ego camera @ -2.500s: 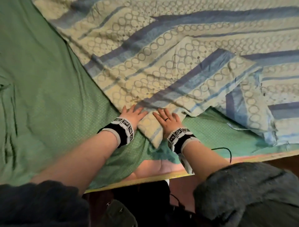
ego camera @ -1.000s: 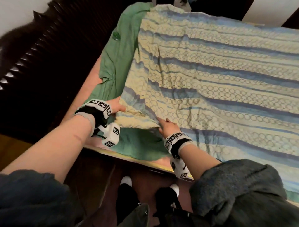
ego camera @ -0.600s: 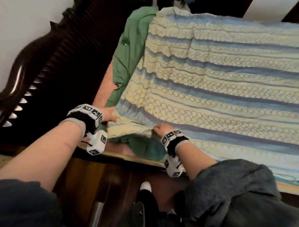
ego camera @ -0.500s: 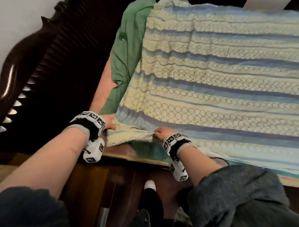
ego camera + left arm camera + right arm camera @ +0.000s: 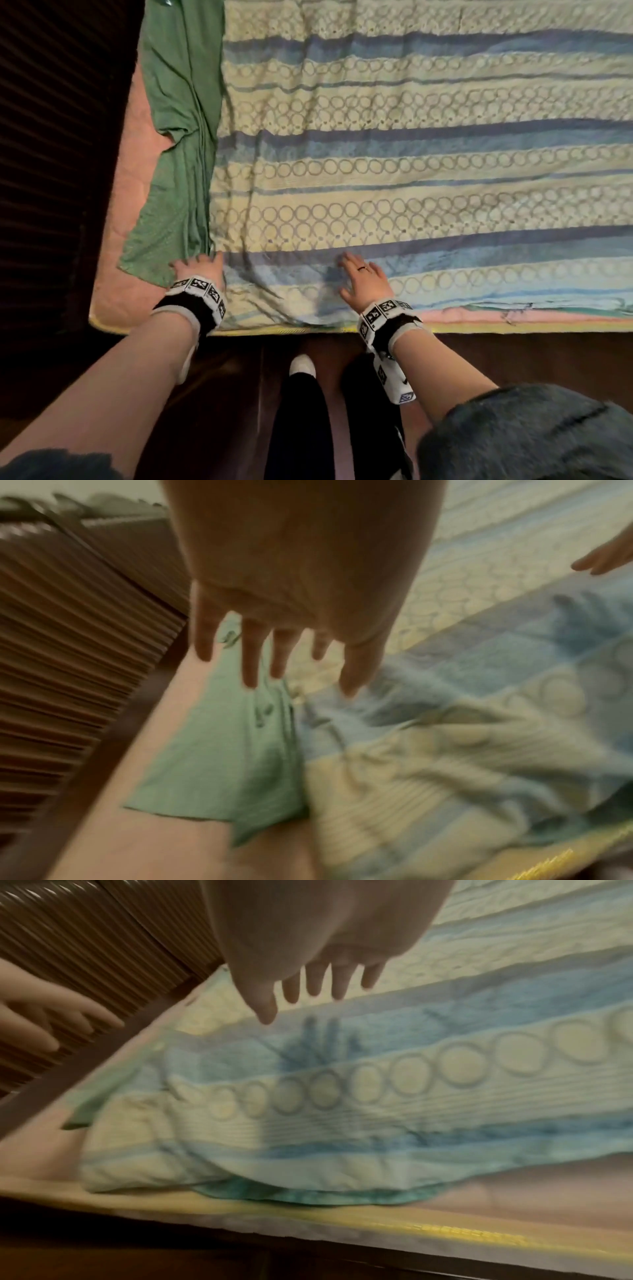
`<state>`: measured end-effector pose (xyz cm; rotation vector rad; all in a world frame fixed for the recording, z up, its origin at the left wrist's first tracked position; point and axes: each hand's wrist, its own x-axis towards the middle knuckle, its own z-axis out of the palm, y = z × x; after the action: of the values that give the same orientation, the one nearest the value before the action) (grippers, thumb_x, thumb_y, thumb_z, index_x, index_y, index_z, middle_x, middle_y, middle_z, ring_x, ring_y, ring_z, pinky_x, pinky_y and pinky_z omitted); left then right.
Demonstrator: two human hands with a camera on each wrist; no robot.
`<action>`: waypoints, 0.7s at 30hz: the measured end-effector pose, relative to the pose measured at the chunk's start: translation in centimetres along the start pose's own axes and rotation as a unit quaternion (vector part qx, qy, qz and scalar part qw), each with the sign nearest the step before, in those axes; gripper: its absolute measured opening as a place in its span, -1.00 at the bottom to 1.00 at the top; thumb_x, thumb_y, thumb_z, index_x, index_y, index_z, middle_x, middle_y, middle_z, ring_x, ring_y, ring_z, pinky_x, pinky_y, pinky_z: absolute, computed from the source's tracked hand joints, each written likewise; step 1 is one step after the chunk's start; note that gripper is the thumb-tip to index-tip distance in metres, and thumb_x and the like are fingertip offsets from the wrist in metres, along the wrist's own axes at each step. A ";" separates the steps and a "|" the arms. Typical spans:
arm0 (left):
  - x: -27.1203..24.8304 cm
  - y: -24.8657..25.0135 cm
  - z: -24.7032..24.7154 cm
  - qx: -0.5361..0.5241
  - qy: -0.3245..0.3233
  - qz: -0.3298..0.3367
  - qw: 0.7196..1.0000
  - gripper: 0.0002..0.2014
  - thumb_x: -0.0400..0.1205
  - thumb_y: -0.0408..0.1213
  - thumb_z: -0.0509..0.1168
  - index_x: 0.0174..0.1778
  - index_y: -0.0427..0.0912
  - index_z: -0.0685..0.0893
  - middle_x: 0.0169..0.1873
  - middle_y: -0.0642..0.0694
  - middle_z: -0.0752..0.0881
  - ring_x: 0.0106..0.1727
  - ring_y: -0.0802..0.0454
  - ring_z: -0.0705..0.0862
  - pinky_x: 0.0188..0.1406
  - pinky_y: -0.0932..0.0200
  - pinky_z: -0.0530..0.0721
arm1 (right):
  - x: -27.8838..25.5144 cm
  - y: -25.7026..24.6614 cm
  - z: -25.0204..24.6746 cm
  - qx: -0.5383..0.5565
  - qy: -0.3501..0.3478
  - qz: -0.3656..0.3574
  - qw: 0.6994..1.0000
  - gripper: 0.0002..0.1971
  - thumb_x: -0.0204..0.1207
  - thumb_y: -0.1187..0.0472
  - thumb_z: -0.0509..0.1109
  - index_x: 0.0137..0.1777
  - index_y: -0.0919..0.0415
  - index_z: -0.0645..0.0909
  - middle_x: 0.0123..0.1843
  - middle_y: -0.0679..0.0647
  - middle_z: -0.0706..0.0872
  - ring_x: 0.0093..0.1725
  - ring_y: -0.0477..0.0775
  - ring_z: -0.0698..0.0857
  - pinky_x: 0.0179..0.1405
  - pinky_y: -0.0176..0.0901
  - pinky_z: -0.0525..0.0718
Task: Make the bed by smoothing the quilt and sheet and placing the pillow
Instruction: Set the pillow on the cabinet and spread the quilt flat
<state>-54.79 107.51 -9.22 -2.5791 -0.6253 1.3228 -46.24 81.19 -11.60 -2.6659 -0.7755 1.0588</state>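
Head view: we hold the left hand (image 5: 200, 265) and right hand (image 5: 363, 279) with fingers straight and spread, gripping nothing, above the near corner of the striped quilt (image 5: 411, 164); whether the palms touch it we cannot tell. The green sheet (image 5: 178, 144) lies bunched just beyond the left fingertips (image 5: 250, 674). We should press flat, sweeping creases outward from between the fingers; no pillow is visible.

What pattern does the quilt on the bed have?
The quilt has pale yellow and blue stripes with rows of circles, clearest in the head view.
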 end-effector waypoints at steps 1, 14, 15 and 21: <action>0.3 1.2 -0.5 -0.019 0.043 0.037 0.998 -0.37 0.65 -0.18 0.17 0.63 -0.08 0.10 0.57 -0.24 0.30 0.56 -0.23 0.35 0.55 -0.27 0.28 | -0.1 1.5 -0.1 -0.010 0.022 0.011 1.000 -0.37 0.60 0.08 0.26 0.63 0.05 0.11 0.72 -0.06 -0.01 0.70 0.00 0.04 0.65 -0.03 -0.03; 4.3 19.8 -3.5 0.051 0.142 0.215 0.965 -0.46 0.75 -0.31 -0.02 0.66 -0.21 0.02 0.69 -0.16 -0.04 0.70 -0.21 -0.04 0.64 -0.27 0.00 | 5.9 12.3 0.2 -0.139 -0.033 -0.028 0.989 -0.37 0.69 0.12 0.15 0.68 -0.02 -0.05 0.73 -0.03 -0.07 0.72 0.05 -0.10 0.67 -0.08 -0.18; 4.4 20.1 -4.1 0.049 0.141 0.223 0.963 -0.52 0.74 -0.37 -0.03 0.62 -0.24 0.17 0.68 -0.19 0.09 0.69 -0.21 0.06 0.62 -0.23 0.10 | 6.0 12.0 0.2 -0.139 -0.026 -0.027 0.990 -0.45 0.71 0.18 0.10 0.67 0.00 0.05 0.72 0.01 0.07 0.71 0.07 0.03 0.67 -0.09 -0.05; 2.9 17.7 -6.9 -0.020 0.110 0.262 0.959 -0.68 0.66 -0.35 0.13 0.28 -0.15 0.64 0.19 -0.19 0.72 0.23 -0.18 0.68 0.15 0.02 0.61 | 2.9 10.5 -3.1 -0.118 -0.010 -0.017 0.993 -0.65 0.70 0.03 0.10 0.44 0.02 0.45 0.23 0.19 0.72 0.16 0.26 0.72 -0.02 -0.03 0.63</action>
<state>-42.64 93.13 -13.25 -2.9906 0.0853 1.1180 -38.13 73.88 -14.58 -2.8259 -1.0042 1.0450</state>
